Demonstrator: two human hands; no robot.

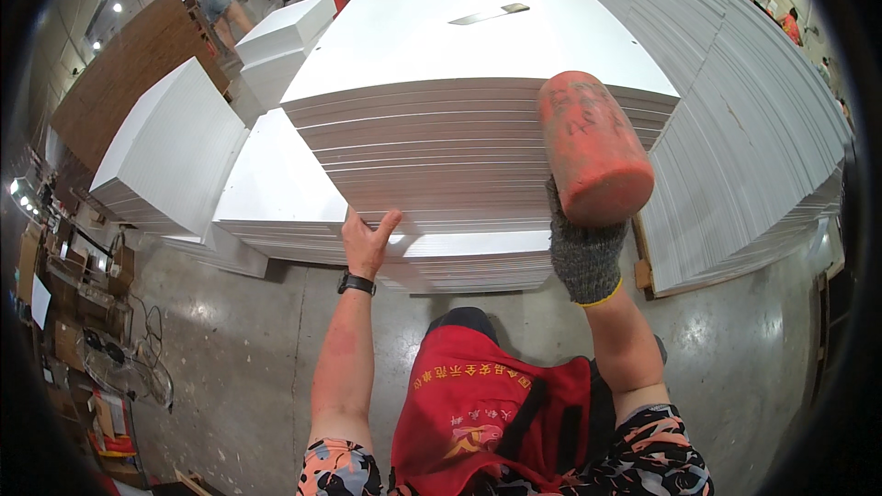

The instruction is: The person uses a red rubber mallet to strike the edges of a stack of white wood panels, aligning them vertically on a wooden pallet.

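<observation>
Your left hand is pressing open-fingered against the stack edge, while your gloved right hand is gripping a red mallet just right of it.

Stacked white panels: smooth, matt faces, layered board edges, look like laminated wood board. Red mallet head: dull rubber, scuffed and stained; right hand in grey knitted cloth glove with yellow cuff trim, left hand bare with black wristwatch. Floor: polished concrete, slightly glossy, blotchy; red apron is shiny cloth.
</observation>
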